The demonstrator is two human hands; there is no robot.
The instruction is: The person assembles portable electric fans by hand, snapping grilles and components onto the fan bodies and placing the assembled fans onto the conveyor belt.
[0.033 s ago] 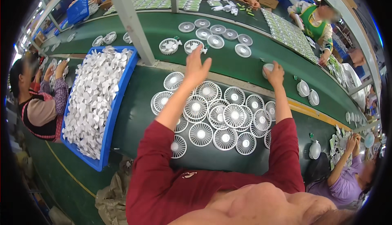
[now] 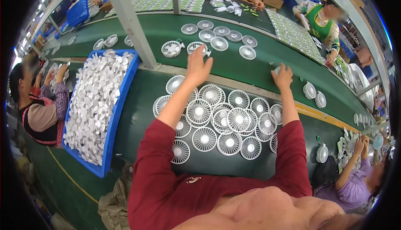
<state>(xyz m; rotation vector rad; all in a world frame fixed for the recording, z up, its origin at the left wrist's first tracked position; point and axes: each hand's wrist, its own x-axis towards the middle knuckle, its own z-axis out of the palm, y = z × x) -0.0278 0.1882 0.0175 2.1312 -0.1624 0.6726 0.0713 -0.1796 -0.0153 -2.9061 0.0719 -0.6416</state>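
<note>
Grip of your left hand (image 2: pixel 198 68) is loosely spread over a white fan case (image 2: pixel 191 48) on the green belt (image 2: pixel 234 65), contact unclear. Your right hand (image 2: pixel 282 78) curves at a pale, mostly hidden part (image 2: pixel 274 68); whether it holds this, I cannot tell.

Counted from the fingers outward. Beyond the left fingers (image 2: pixel 199 53) and rightward, we log eight flat grilles (image 2: pixel 219 43); at them and just left, two bladed fan housings (image 2: pixel 171 49). Right of the right fingers (image 2: pixel 282 69), we count two round housings (image 2: pixel 309 90). Nearer than both: over twenty bench grilles (image 2: pixel 204 139), overlap preventing exactness. Well left: one blue tray (image 2: pixel 107 152).
</note>
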